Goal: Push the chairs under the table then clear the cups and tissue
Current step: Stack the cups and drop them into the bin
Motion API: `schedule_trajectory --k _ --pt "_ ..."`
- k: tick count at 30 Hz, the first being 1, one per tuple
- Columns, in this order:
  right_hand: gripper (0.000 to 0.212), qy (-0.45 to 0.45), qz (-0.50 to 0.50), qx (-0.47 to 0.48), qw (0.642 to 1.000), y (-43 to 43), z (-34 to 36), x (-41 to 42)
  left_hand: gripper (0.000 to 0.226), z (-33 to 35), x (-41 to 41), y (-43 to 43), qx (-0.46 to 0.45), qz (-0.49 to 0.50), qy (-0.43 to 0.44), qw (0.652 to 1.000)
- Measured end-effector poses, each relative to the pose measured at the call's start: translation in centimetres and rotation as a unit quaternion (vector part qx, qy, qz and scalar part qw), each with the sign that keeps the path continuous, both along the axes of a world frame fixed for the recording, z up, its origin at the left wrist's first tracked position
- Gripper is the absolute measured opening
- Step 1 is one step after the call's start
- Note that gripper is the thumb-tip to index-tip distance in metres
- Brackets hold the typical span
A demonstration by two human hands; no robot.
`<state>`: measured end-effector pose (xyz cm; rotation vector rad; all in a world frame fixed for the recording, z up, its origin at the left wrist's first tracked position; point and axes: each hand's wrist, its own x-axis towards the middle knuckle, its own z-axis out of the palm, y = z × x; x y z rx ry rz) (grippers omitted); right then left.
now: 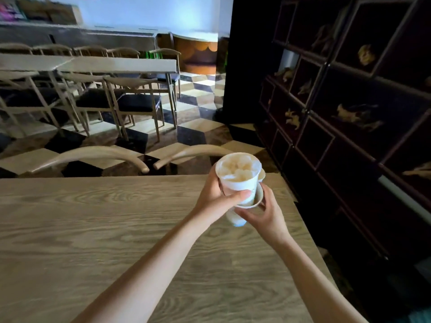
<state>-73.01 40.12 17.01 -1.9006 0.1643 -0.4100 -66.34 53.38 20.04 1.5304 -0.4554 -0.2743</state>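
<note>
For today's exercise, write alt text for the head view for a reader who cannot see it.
Two hands hold paper cups above a wooden table: the left hand lowers an upper cup stuffed with crumpled tissue into a lower cup held by the right hand. Two chair backs sit tucked at the table's far edge.

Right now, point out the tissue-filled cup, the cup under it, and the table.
tissue-filled cup (240, 183), head view, white side wall
lower cup (255, 201), head view, rim
table (93, 229), head view, bare top

Pale wood-grain table (93, 229); white cups (238, 180); black-and-cream cube-patterned floor (198, 127).
</note>
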Motion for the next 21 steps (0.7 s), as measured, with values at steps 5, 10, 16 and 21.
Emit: schedule_trajectory --k 5,10,16,21 --pt "0.058 -0.023 0.008 -0.002 1.000 -4.8 1.0 1.5 0.072 -1.0 1.1 -5.3 0.029 -0.023 -0.013 0.999" --pt "0.069 0.059 0.130 -0.026 0.989 -9.1 -2.1 3.2 0.071 -4.5 1.4 -7.0 0.046 0.015 0.025 0.999" --pt "0.102 0.202 -0.013 -0.046 0.978 -14.9 -9.8 7.9 0.078 -8.1 2.4 -4.6 0.056 0.089 0.083 0.991" --pt "0.108 0.220 -0.039 -0.013 0.975 -14.7 -12.5 13.4 0.079 -9.5 2.4 -2.2 0.063 0.126 0.107 0.984"
